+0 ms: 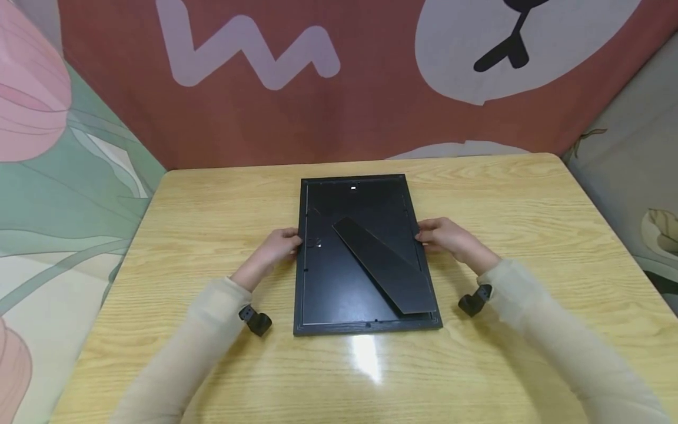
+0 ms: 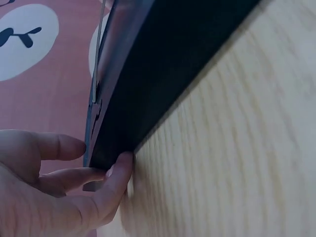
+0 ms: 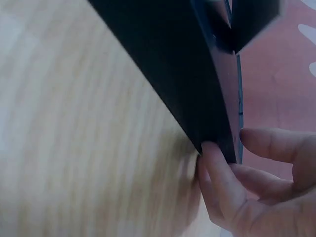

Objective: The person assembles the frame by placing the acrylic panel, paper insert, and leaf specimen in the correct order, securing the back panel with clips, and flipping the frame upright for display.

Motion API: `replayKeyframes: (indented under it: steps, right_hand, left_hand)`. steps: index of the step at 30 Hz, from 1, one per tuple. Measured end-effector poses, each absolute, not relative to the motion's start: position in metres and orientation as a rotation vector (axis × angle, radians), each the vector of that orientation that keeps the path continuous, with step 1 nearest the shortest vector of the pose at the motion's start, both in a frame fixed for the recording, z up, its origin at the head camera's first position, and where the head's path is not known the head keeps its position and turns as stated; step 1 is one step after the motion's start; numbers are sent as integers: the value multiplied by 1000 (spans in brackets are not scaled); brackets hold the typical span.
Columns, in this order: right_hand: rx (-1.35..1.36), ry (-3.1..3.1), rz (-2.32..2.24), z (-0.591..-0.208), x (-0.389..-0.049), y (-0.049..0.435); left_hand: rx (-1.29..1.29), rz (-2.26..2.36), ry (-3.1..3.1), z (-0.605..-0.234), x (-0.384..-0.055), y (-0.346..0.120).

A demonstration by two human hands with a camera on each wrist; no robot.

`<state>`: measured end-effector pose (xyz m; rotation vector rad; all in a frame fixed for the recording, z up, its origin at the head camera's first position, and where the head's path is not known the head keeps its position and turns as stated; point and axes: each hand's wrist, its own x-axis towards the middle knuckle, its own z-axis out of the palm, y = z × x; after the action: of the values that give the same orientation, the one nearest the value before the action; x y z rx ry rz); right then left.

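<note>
A black picture frame (image 1: 352,282) lies back side up on the table, its long sides running away from me. Its stand leg (image 1: 378,265) slants across the backing toward the near right corner. At the frame's left side, my left hand (image 1: 275,247) holds the edge, thumb at the top and fingers against the side wall close to the wood. Opposite it, my right hand (image 1: 447,237) holds the right edge in the same way. In the right wrist view, the fingertips (image 3: 212,153) meet the lower side of the frame. The front of the frame is hidden underneath.
The wooden table (image 1: 222,200) reaches to a red printed wall cloth (image 1: 371,118) at the back. Patterned cloths hang at left and right. A small black camera (image 1: 255,321) sits at the left wrist, another camera (image 1: 475,300) at the right.
</note>
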<state>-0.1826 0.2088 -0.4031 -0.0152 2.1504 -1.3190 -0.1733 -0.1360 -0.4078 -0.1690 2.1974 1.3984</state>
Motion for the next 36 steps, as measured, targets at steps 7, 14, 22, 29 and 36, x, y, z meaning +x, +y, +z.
replayKeyframes:
  steps: [7,14,22,29,36]
  right_hand:
    - [6,2280,-1280,-401,-176,209]
    - [54,2260,-1480,-392,-171,218]
    - [57,2204,-1818,-375,-166,224]
    - [9,1994,-2160,-355,-165,227]
    - [2,1995,-2261,-338,-166,225]
  left_hand:
    - [-159,1479,2186,-407,-169,-138]
    - [-152,1610,2206,-394,-165,-142]
    - [-141,1749,2343,-373,-164,-138]
    - [-102,1846,2363,-356,-166,-140]
    - [2,1847,2413,-343,-168,-145]
